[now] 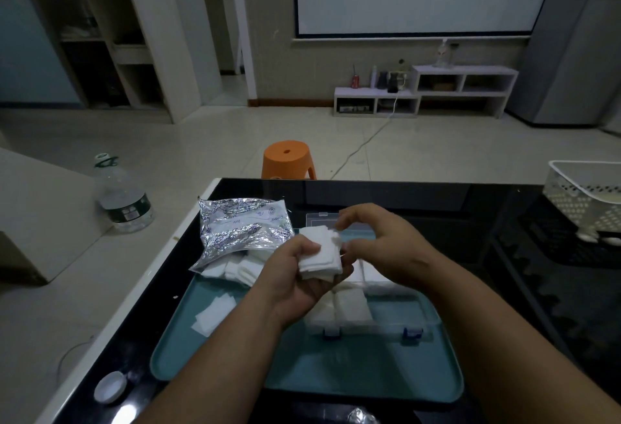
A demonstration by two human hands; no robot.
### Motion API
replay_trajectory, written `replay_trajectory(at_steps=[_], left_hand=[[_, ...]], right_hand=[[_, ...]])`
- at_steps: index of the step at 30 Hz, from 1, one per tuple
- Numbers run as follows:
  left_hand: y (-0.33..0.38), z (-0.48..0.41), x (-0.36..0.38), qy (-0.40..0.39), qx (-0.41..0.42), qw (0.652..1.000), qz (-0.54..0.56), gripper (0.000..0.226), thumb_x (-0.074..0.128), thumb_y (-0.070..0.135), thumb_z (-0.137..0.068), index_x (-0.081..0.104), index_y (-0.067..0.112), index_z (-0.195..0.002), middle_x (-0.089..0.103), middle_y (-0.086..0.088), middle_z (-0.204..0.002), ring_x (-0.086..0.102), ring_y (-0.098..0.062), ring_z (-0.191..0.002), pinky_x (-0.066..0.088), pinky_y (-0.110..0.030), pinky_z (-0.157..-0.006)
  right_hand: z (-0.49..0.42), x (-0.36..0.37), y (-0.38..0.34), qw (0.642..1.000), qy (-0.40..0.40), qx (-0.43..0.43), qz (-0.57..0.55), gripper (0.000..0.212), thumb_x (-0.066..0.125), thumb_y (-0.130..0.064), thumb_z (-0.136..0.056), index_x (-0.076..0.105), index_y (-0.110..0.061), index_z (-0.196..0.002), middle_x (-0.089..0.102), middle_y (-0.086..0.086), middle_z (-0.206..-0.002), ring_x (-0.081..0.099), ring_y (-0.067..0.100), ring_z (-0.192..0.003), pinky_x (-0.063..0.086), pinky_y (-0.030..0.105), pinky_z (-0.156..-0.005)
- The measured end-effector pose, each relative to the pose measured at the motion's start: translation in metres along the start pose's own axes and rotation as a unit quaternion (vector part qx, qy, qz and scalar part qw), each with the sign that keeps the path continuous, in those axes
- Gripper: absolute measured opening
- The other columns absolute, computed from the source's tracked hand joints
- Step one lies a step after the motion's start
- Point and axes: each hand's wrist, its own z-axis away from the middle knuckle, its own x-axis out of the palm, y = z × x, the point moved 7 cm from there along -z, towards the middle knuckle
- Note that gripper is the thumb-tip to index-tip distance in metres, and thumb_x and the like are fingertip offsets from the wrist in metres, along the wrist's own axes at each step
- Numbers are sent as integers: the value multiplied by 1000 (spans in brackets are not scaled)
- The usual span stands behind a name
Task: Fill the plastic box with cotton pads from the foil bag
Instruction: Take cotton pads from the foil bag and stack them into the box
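My left hand grips a stack of white square cotton pads above the clear plastic box. My right hand pinches the top right edge of that stack with its fingertips. The box stands open on a teal tray, with blue latches at its near side and several pads inside; my hands hide its far half. The silver foil bag lies to the left, at the tray's far left corner, with pads spilling from its open mouth. Two loose pads lie on the tray's left part.
The tray rests on a black glass table. A white perforated basket stands at the table's far right. A small white lid lies at the near left corner. An orange stool and a water bottle stand beyond the table.
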Motion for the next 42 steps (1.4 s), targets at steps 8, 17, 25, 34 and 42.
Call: replay_trajectory(at_steps=[8, 17, 25, 34, 42], left_hand=[[7, -7, -12, 74, 55, 990, -109, 13, 53, 12, -87, 63, 10, -96, 69, -5, -74, 64, -16, -61, 45, -24, -51], [-4, -17, -6, 102, 50, 967, -230, 13, 66, 16, -84, 66, 12, -97, 67, -2, -77, 59, -14, -63, 42, -24, -54], [-17, -19, 0, 110, 42, 949, -293, 14, 63, 3, -85, 63, 9, -97, 71, -11, -86, 66, -24, -75, 51, -34, -70], [-29, -22, 2, 144, 73, 891, -425, 35, 77, 9, -77, 45, 18, -88, 60, -13, -87, 59, -23, -62, 57, -38, -59], [-36, -24, 7, 167, 92, 765, -615, 16, 75, 24, -69, 60, 21, -64, 71, -4, -73, 69, -25, -71, 59, -44, -73]], right_hand=[[1, 3, 21, 993, 13, 97, -70, 23, 69, -40, -85, 56, -24, -96, 64, -2, -97, 61, 14, -88, 48, 27, -69], [8, -2, 46, 969, 17, 176, -174, 10, 61, -14, -90, 55, -12, -97, 63, 13, -103, 66, 24, -85, 57, 29, -67], [20, 2, 73, 949, -15, 237, -205, 23, 68, -17, -88, 54, -12, -105, 64, 14, -109, 70, 27, -89, 59, 30, -65], [36, -10, 94, 960, 49, 242, -134, 23, 70, -11, -87, 47, -11, -81, 60, 14, -84, 59, 26, -71, 57, 38, -64], [50, -1, 106, 972, 27, 235, -16, 14, 61, -13, -87, 53, -20, -78, 64, 9, -78, 57, 21, -61, 49, 33, -60]])
